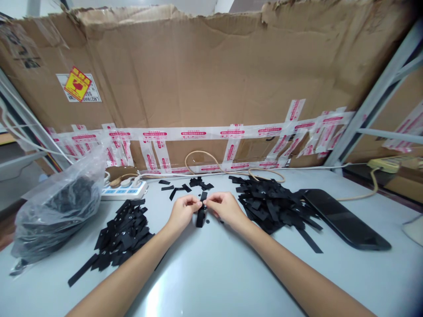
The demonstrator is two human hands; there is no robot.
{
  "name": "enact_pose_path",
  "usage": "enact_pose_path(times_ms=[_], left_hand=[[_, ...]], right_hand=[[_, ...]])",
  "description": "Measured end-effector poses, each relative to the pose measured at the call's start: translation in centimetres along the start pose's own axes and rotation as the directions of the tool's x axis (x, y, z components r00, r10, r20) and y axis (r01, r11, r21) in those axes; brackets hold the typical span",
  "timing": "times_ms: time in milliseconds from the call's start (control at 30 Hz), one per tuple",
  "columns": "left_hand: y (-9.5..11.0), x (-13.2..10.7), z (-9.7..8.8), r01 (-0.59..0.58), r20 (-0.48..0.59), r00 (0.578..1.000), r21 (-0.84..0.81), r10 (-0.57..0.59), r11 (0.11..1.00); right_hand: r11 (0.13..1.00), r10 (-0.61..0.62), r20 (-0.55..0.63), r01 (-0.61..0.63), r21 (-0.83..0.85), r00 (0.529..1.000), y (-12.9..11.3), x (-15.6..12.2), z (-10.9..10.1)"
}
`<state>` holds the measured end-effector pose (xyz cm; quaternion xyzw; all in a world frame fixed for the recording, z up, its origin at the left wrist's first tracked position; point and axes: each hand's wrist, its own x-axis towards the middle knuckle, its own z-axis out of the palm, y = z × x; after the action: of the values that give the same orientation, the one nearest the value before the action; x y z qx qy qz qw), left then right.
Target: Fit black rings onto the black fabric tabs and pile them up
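1. Tall brown cardboard panel (198, 75), banded with white-and-red printed tape, stood behind the smooth pale grey tabletop (211, 273).
2. Clear plastic bag (62, 207), bulging with dark contents, sat at far left, beside a white power strip with blue sockets (122, 192).
3. Two heaps of short black fabric-like strips flanked the work: the right heap (271, 207) broader, near a flat black round-cornered slab (346, 220); the left heap (122, 237) looser, with small shiny rings on many pieces. A few scattered black strips (180, 189) lay beyond the hands.
4. Left hand (182, 212): grip pinched, thumb and finger on one edge of the strip between the hands. Right hand (228, 207): grip likewise pinched at the opposite edge, fingertips almost meeting the left's. Any small part between them was too small to tell.
5. The single narrow black strip (200, 218) pointed away from the person, mid-tabletop, between the heaps. Step in hand, by my judgement: close fingertip work near its middle. Next move seemed to call for a steady left pinch and fine right-hand alignment.
6. Smallest: a dark round piece (207, 221) beside the strip, below the right fingertips.
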<state>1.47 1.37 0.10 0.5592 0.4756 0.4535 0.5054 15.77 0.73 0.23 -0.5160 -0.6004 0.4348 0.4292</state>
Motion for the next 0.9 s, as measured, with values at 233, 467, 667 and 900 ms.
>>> enact_pose_path(times_ms=[233, 467, 667, 900], left_hand=[[0.1, -0.2, 0.0, -0.023, -0.003, 1.0, 0.038, 0.023, 0.999], [0.6, 0.0, -0.2, -0.14, 0.053, 0.99, 0.228, 0.131, 0.964], [0.8, 1.2, -4.0, -0.222, -0.131, 0.872, 0.753, 0.472, 0.62], [-1.1, 2.7, -6.2, -0.221, 0.063, 0.883, 0.93, 0.465, 0.295]], right_hand=[[1.0, -0.002, -0.021, 0.003, 0.026, 1.0, -0.2, -0.3, 0.2], [0.993, 0.011, -0.066, -0.003, 0.118, 0.998, -0.2, 0.5, -0.8], [0.924, -0.241, -0.287, 0.129, -0.36, 0.927, -2.8, 0.1, -6.1], [0.625, -0.179, -0.418, -0.225, -0.748, 0.891, -1.7, -0.5, -13.4]])
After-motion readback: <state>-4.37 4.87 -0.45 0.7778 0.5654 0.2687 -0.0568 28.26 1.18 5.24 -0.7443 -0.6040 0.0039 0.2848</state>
